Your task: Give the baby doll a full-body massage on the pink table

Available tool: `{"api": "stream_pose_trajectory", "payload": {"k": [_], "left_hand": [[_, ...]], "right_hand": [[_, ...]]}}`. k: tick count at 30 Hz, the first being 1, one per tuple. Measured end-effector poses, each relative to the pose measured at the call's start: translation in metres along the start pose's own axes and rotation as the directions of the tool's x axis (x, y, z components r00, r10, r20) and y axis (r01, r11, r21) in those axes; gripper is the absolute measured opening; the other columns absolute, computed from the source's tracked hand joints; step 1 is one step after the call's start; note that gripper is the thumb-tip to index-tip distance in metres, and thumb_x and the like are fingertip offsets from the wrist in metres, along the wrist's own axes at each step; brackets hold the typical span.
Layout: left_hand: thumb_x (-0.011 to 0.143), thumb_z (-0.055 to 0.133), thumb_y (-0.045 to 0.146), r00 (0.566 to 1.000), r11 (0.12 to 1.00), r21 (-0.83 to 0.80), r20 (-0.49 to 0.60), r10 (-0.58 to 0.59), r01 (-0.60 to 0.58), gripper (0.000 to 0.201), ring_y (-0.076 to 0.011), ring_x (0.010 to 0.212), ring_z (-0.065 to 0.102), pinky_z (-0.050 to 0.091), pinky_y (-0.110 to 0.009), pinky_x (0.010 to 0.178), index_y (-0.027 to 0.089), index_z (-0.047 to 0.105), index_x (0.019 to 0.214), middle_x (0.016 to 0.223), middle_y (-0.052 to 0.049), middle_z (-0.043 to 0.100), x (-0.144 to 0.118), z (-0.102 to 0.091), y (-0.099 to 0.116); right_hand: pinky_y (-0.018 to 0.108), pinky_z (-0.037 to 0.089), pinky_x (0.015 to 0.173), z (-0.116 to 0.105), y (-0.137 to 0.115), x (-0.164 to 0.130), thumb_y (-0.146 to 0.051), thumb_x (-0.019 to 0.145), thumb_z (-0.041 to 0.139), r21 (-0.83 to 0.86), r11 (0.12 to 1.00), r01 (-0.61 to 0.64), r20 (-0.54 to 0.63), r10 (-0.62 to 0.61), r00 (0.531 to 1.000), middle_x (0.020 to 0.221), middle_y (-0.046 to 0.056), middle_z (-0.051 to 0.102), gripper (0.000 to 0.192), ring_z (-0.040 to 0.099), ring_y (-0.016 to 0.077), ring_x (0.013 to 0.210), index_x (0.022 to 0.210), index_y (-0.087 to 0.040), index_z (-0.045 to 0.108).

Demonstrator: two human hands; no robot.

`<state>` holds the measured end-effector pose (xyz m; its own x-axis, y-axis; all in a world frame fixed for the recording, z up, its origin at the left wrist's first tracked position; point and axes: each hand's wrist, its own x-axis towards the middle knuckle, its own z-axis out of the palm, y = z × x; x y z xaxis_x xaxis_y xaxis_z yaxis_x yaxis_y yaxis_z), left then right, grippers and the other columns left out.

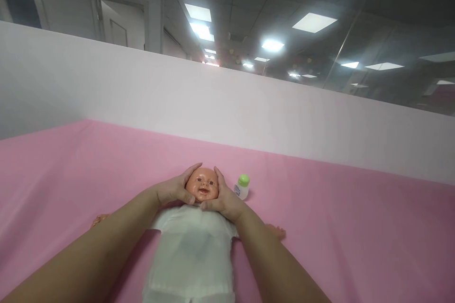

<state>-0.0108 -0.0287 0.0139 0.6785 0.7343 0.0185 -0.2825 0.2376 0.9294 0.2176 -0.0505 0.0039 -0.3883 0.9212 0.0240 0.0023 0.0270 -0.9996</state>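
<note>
A baby doll [202,183] in a white short-sleeved top [195,251] lies on its back, its head toward the far side and its arms spread out. My left hand [179,187] cups the left side of its head, with the thumb by the chin and the fingers along the temple. On the other side my right hand [225,196] holds the head the same way, thumb under the chin. Between them the doll's face stays uncovered. My forearms cross over parts of the doll's arms and hide them. The doll's legs are out of view.
A small clear bottle with a green cap [243,185] stands just right of my right hand. The pink padded surface [337,236] spreads all around the doll. Behind it rises a white partition [213,104], with dark glass [384,33] and a doorway [122,23] beyond.
</note>
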Motion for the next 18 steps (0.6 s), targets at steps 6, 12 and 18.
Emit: {"api": "stream_pose_trajectory", "payload": {"k": [6,12,18], "left_hand": [[0.067,0.093,0.026,0.983,0.946,0.323,-0.16,0.095,-0.039,0.114,-0.0357,0.14,0.05,0.043,-0.046,0.114,0.027,0.029,0.161,0.153,-0.014,0.052,0.008,-0.005,0.0],[0.069,0.091,0.041,0.923,0.896,0.44,-0.321,0.215,-0.056,0.091,-0.0387,0.136,0.053,0.044,-0.045,0.112,0.02,0.052,0.149,0.142,-0.014,0.063,0.012,0.002,0.001],[0.077,0.083,0.05,0.902,0.842,0.527,-0.302,0.309,-0.112,0.072,-0.0385,0.124,0.063,0.048,-0.044,0.104,0.017,0.061,0.138,0.134,-0.015,0.068,0.013,0.013,-0.002]], "right_hand": [[0.047,0.029,0.123,0.006,0.0,0.003,-0.044,0.062,0.094,-0.209,0.978,0.015,-0.218,-0.062,0.974,0.164,0.008,0.037,0.133,0.041,0.0301,0.148,0.164,-0.031,0.01],[0.049,0.026,0.125,0.007,0.002,0.008,-0.054,0.065,0.091,-0.209,0.978,0.027,-0.325,-0.095,0.941,0.158,0.007,0.048,0.122,0.041,0.0316,0.148,0.163,-0.031,0.022],[0.047,0.03,0.124,0.007,0.002,0.011,-0.055,0.07,0.087,-0.199,0.978,0.06,-0.323,-0.123,0.939,0.159,0.005,0.047,0.112,0.044,0.0298,0.146,0.161,-0.031,0.027]]}}
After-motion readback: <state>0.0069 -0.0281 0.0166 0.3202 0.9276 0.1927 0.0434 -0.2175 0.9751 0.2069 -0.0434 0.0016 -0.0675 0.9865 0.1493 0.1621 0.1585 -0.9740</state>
